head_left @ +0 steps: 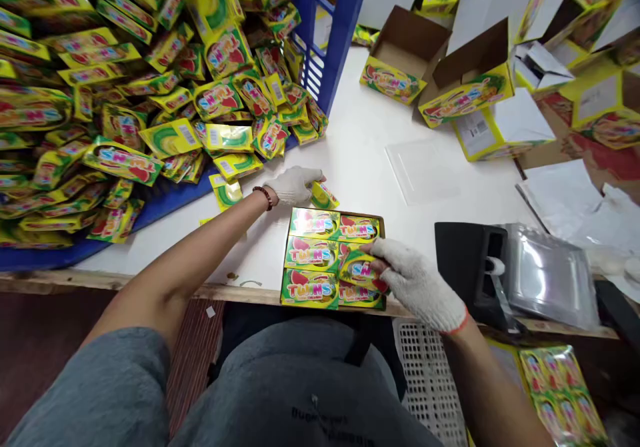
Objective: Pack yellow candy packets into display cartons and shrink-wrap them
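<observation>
Both hands wear white knit gloves. My left hand (pixel 296 184) reaches forward and closes on a small yellow-green candy packet (pixel 324 196) lying on the white table just past a low cardboard tray (pixel 381 219). The tray holds two columns of "TWINS" packets (pixel 314 255) laid flat. My right hand (pixel 415 283) rests at the tray's right side, fingers pinched on a tilted packet (pixel 361 268) in the right column.
A large heap of the same packets (pixel 125 93) fills a blue bin at the left. Open yellow cartons (pixel 467 80) stand at the back right. A black tape dispenser (pixel 470 260) and clear plastic sheets (pixel 545 273) lie at the right. A white crate (pixel 430 380) sits under the table.
</observation>
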`<control>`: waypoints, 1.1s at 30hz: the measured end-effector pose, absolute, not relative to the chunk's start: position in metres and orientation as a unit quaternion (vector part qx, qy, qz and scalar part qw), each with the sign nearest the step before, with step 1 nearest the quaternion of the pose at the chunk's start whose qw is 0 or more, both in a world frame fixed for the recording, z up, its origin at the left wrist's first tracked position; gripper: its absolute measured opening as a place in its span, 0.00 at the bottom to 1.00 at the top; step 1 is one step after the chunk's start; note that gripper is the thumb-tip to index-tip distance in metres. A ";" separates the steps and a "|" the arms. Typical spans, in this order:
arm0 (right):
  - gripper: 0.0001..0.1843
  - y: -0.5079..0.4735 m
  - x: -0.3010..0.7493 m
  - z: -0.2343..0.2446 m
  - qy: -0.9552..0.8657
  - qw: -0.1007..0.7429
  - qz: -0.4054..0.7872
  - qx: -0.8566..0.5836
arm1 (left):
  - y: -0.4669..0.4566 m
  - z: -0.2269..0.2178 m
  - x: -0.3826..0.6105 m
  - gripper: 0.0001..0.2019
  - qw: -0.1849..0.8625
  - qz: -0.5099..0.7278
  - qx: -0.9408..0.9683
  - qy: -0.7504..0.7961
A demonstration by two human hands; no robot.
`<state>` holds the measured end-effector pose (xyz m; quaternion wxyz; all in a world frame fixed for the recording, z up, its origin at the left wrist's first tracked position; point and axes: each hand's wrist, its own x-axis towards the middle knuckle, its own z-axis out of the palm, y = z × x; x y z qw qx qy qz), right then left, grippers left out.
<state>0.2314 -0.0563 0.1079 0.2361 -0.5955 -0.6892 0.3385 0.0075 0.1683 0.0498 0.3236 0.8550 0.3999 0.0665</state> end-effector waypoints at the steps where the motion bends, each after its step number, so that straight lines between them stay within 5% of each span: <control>1: 0.18 -0.056 0.234 0.108 -0.684 0.242 0.334 -0.601 | 0.168 0.047 0.008 0.18 0.337 0.084 0.837 0.423; 6: 0.17 -0.052 0.239 0.106 -0.668 0.251 0.353 -0.605 | 0.156 0.056 -0.007 0.14 0.395 0.238 0.728 0.507; 11: 0.31 -0.052 0.235 0.104 -0.573 0.368 0.390 -0.620 | 0.117 0.094 -0.025 0.18 0.543 0.377 0.606 0.444; 13: 0.27 -0.056 0.238 0.112 -0.561 0.341 0.400 -0.640 | 0.098 0.108 -0.028 0.17 0.593 0.409 0.543 0.432; 18: 0.11 -0.057 0.246 0.141 -0.677 0.186 0.235 -0.672 | 0.059 0.120 -0.024 0.18 0.665 0.401 0.460 0.430; 21: 0.19 -0.037 0.242 0.144 -0.779 0.199 0.199 -0.561 | 0.041 0.118 -0.013 0.20 0.683 0.389 0.455 0.420; 25: 0.25 -0.015 0.238 0.139 -0.798 0.217 0.293 -0.480 | 0.023 0.113 -0.002 0.22 0.688 0.375 0.470 0.407; 33: 0.20 -0.082 0.228 0.121 -0.633 0.350 0.255 -0.642 | 0.015 0.114 -0.008 0.25 0.698 0.375 0.460 0.401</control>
